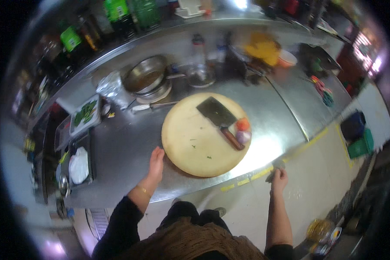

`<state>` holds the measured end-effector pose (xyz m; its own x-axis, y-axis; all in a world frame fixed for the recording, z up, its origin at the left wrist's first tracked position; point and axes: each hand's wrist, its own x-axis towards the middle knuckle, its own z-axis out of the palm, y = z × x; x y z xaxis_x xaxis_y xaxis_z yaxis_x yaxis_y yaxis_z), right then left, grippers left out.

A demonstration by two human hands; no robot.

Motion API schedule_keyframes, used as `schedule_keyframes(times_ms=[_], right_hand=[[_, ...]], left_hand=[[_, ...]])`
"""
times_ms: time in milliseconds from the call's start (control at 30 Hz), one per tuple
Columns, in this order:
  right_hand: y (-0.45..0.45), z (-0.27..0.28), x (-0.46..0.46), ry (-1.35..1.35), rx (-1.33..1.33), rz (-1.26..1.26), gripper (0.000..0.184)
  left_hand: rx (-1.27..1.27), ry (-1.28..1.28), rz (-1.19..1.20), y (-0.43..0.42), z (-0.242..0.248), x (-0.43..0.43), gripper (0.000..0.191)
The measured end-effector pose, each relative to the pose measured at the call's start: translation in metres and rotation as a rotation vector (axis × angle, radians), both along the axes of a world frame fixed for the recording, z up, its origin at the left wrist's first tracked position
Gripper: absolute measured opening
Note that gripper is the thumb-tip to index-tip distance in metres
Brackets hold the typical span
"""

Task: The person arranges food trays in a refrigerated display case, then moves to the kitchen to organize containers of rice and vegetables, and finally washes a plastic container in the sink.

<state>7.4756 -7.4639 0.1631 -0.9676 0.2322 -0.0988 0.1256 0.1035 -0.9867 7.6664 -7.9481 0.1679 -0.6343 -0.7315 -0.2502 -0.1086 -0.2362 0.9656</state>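
A round, pale cutting board (185, 133) rests on the steel worktop (123, 143) before me. On it lies a cleaver (216, 112) with a wooden handle, its blade towards the back. A piece of tomato (243, 123) and a purple onion (243, 137) sit beside the cleaver at the board's right side. My left hand (156, 164) is empty, fingers extended, at the board's left edge; whether it touches is unclear. Off the worktop's front edge, my right hand (280, 178) grips a small dark cloth-like thing (274, 170), too blurred to name surely.
A knife (146, 106) lies behind the board, near stacked steel bowls (148, 76) and a crumpled foil or plastic bag (112, 85). Cut greens fill a white tray (85, 115) at left. A glass jar (200, 76) and a yellow thing (263, 48) stand at the back.
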Motion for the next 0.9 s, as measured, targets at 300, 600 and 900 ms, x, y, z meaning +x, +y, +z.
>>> schedule_keyframes(times_ms=[300,600,900], right_hand=[[-0.09,0.008,-0.023,-0.195,-0.242,0.174,0.028],[-0.039,0.002,-0.122,-0.274,-0.126,0.15,0.031],[0.053,0.019,-0.194,-0.115,0.107,-0.071,0.033]], left_hand=[[0.178,0.051,0.146,0.015,0.025,-0.078,0.047],[0.162,-0.02,-0.185,0.084,0.005,-0.098,0.053],[-0.134,-0.099,-0.211,-0.031,-0.004,-0.151,0.036]])
